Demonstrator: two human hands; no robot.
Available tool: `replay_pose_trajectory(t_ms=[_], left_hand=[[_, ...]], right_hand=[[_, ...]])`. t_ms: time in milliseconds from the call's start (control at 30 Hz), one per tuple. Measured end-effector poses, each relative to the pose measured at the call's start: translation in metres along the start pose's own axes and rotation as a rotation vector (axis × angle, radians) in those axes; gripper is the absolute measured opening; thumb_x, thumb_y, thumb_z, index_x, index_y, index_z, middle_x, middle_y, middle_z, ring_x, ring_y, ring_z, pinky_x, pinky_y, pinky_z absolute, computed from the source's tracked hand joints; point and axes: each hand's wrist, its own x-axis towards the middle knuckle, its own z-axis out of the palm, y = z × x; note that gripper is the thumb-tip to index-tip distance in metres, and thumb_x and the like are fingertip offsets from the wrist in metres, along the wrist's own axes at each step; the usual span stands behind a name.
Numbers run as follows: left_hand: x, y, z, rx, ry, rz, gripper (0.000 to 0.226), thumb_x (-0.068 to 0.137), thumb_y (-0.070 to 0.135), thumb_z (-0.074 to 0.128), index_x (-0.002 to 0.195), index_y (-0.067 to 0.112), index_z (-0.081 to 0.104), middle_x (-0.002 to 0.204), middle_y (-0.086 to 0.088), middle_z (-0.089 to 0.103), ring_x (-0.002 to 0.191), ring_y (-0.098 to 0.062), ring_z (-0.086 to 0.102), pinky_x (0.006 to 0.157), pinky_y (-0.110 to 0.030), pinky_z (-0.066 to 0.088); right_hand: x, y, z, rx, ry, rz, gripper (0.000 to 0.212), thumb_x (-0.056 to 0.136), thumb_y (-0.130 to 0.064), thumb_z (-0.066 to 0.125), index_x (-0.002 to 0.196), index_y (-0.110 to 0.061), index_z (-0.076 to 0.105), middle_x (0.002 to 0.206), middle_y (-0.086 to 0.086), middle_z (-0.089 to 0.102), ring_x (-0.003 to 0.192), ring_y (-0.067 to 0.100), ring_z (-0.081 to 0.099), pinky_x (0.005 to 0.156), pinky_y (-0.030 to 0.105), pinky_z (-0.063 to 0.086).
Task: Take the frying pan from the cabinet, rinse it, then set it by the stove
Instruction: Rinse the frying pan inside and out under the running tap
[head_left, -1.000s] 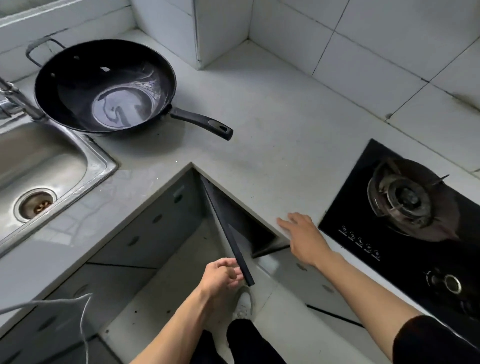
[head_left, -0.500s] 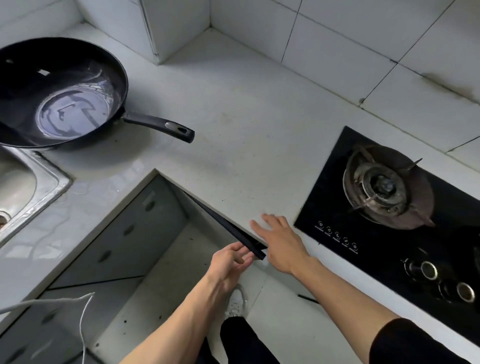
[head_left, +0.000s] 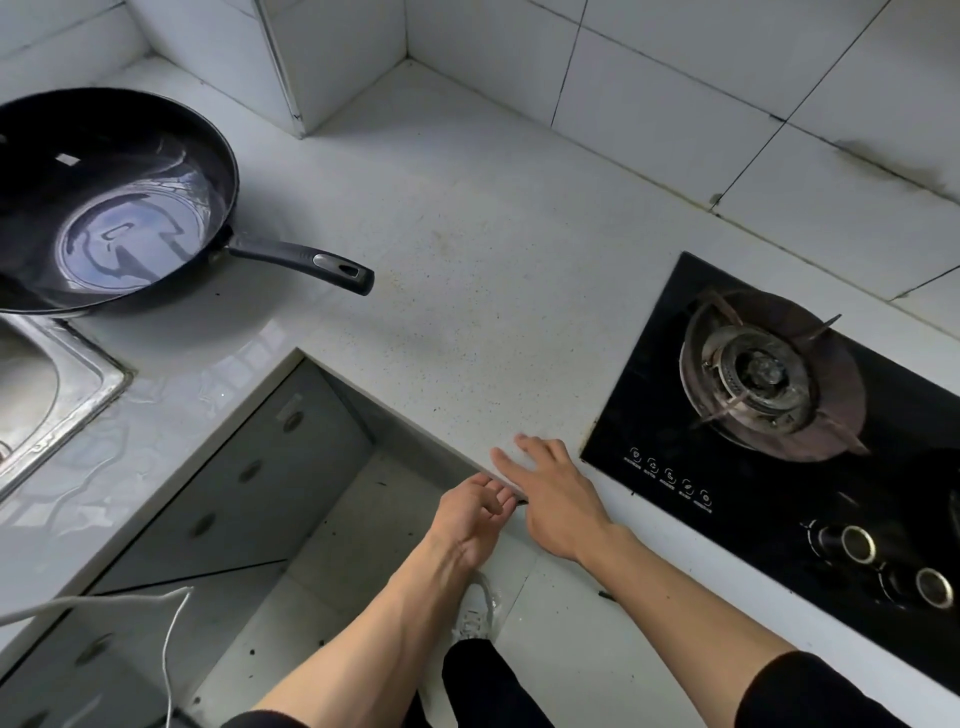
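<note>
The black frying pan (head_left: 104, 208) sits on the white counter (head_left: 467, 260) at the far left beside the sink, its wet inside shining and its handle (head_left: 306, 262) pointing right. The black gas stove (head_left: 779, 405) lies at the right. My right hand (head_left: 550, 493) rests flat on the counter's front edge just left of the stove, fingers straight. My left hand (head_left: 475, 514) is right below that edge, its fingertips on the top corner of the dark cabinet door (head_left: 519, 500), which lies almost flush with the cabinet front.
A steel sink (head_left: 47, 395) is at the left edge. Grey cabinet fronts (head_left: 234, 483) run under the counter's inner corner. White tiled walls stand behind. A white cord (head_left: 166, 649) hangs at the lower left, and my shoe stands on the tiled floor (head_left: 363, 571).
The cabinet door has swung from wide open to nearly shut under my left hand. My right hand has stayed on the counter edge. The view has shifted right, towards the stove.
</note>
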Motion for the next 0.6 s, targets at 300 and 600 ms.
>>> replay_pose_trajectory(t_ms=[300, 600], left_hand=[[-0.005, -0.001, -0.015, 0.118, -0.102, 0.02, 0.053, 0.072, -0.016, 0.035, 0.115, 0.002, 0.06, 0.114, -0.009, 0.07, 0.109, -0.022, 0.064, 0.103, -0.038, 0.043], [-0.051, 0.04, -0.037, 0.969, 0.243, 0.2, 0.06, 0.074, 0.028, 0.057, 0.132, 0.017, 0.051, 0.112, 0.004, 0.063, 0.094, -0.014, 0.061, 0.086, -0.032, 0.051]], right_hand=[[0.005, 0.0, -0.004, -0.039, -0.031, 0.001, 0.076, 0.085, -0.008, 0.056, 0.149, -0.034, 0.023, 0.154, 0.0, 0.018, 0.135, 0.023, 0.019, 0.096, 0.034, 0.047], [0.009, -0.012, -0.015, -0.018, -0.148, 0.041, 0.071, 0.086, -0.017, 0.052, 0.15, -0.026, 0.023, 0.154, 0.008, 0.018, 0.135, 0.028, 0.02, 0.108, 0.04, 0.035]])
